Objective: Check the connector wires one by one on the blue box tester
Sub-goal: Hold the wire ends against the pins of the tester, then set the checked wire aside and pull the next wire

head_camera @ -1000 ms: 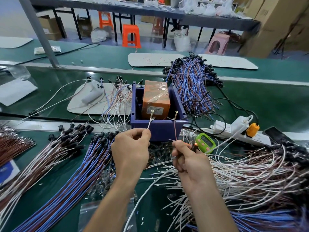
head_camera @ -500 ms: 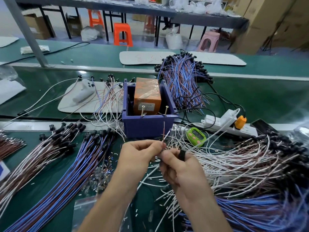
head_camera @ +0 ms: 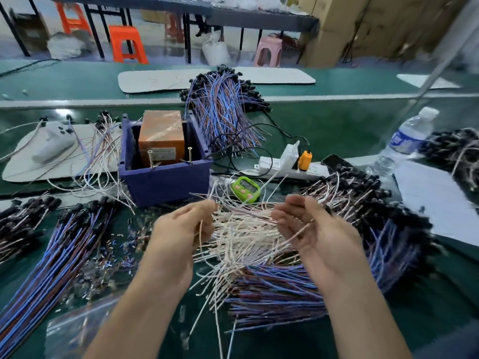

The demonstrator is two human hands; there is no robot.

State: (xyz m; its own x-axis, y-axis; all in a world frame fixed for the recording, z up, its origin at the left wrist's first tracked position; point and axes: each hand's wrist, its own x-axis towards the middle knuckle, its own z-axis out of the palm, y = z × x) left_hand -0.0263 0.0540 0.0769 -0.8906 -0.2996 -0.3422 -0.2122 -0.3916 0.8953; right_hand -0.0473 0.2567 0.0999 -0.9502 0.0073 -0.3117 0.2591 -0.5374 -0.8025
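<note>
A green bench [head_camera: 337,120] holds wire bundles; the big loose pile [head_camera: 259,242] lies right under both hands, and the blue box [head_camera: 166,182] stands just beyond it, two upright pins [head_camera: 150,158] bare. The left hand [head_camera: 181,229] pinches thin wire ends at its fingertips; the right hand [head_camera: 311,229] is palm-up, fingers loosely curled, a white wire across it, grip unclear. The pinched wire could snag in the pile and drag neighbours along, mixing checked with unchecked.

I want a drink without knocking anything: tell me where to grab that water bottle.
Grip the water bottle round its labelled middle, coming from the left: it stands cap up, its body round, and connector wires crowd its right side.
</note>
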